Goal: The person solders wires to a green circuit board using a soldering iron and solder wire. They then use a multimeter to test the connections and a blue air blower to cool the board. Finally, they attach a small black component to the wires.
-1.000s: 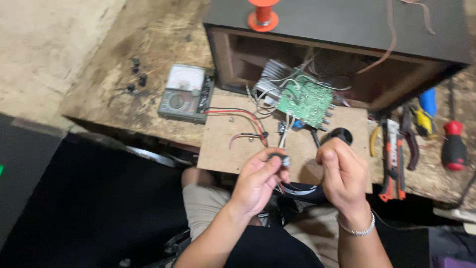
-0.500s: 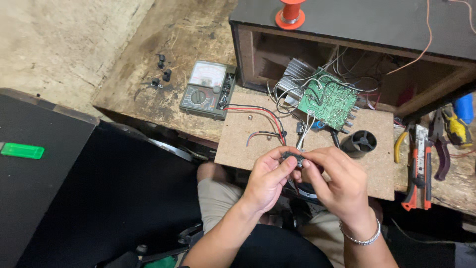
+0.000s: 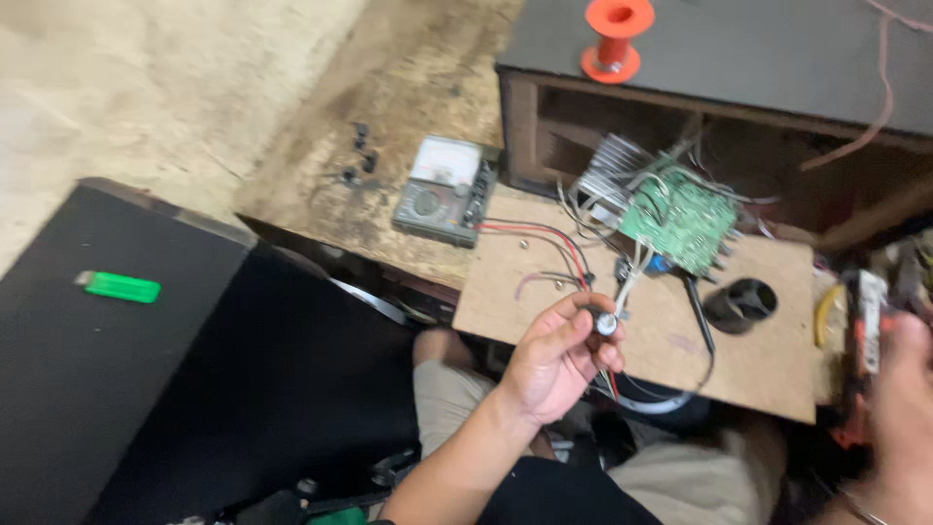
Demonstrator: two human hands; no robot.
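Your right hand [image 3: 899, 379] has left the small wired knob-part [image 3: 605, 326] for the pliers [image 3: 860, 335], grip unclear, while your left hand [image 3: 554, 360] pinches it, unfinished, over the fibreboard [image 3: 758, 369].

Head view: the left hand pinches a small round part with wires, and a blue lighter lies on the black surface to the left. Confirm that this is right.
Not quite: the lighter is green, not blue, as the head view shows. The rest stands: the left hand pinches the small round part with wires, and the lighter lies on the black surface to the left.
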